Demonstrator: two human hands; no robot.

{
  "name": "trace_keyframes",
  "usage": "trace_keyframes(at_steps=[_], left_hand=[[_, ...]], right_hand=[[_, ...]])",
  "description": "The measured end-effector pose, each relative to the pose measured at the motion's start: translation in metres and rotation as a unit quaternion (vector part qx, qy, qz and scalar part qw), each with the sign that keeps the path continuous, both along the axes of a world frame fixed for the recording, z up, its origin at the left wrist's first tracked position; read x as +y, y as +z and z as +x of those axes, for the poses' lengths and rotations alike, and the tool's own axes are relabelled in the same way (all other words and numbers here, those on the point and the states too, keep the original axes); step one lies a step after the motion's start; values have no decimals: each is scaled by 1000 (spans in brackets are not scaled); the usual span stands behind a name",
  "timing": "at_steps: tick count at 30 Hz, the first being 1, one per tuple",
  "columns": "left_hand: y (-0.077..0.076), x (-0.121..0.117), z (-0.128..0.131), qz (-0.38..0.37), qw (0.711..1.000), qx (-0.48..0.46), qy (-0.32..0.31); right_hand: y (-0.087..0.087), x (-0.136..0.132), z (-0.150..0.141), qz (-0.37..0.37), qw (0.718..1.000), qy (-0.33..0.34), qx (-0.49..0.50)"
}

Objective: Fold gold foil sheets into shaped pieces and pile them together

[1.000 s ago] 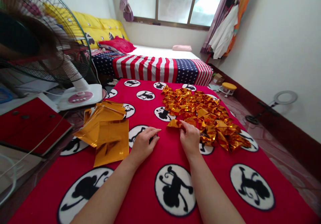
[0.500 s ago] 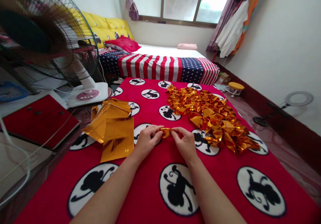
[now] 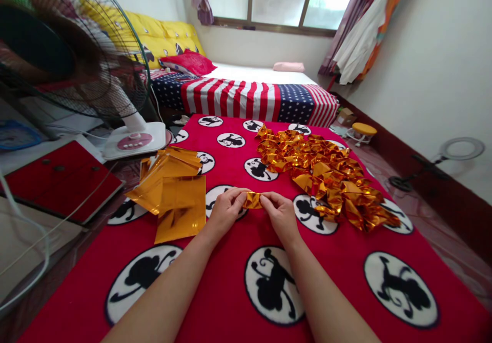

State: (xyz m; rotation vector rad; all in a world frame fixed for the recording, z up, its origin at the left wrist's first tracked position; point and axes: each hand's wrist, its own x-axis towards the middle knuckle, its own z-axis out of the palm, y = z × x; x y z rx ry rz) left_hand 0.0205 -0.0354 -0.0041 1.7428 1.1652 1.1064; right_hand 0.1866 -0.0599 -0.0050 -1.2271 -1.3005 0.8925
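A small folded piece of gold foil paper (image 3: pixel 252 200) spans the gap between my two hands. My left hand (image 3: pixel 226 207) pinches its left end between thumb and fingers. Its right end is gripped the same way by my right hand (image 3: pixel 280 210). To the left lies a loose stack of flat gold foil sheets (image 3: pixel 183 204), some fanned out. A broad pile of crumpled-looking folded gold foil pieces (image 3: pixel 326 168) spreads over the right side of the red cloth (image 3: pixel 215 286), which is printed with black monkeys in white circles.
An electric fan (image 3: pixel 134 133) stands at the left, its blades blurred, beside a red-fronted cabinet (image 3: pixel 61 176). Beyond the cloth is a bed (image 3: pixel 246 102) with a striped, starred cover. A yellow stool (image 3: pixel 364 129) and a ring-shaped stand (image 3: pixel 463 148) are at the right.
The foil piece between my fingers now shows more of its front face and looks flatter and wider. Both hands keep hold of its ends. The view has shifted slightly.
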Motion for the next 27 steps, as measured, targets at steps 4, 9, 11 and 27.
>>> trace_keyframes(at_steps=[4, 9, 11, 27], left_hand=[[-2, 0, 0, 7, 1000, 7, 3], [-4, 1, 0, 1, 1000, 1, 8], [-4, 1, 0, 1, 1000, 3, 8], [4, -3, 0, -57, 997, -46, -37]], right_hand=[[1, -1, -3, -11, 1000, -5, 15], [3, -2, -7, -18, 999, -5, 32], [3, -3, -8, -20, 999, -6, 36], [4, -5, -8, -56, 995, -35, 71]])
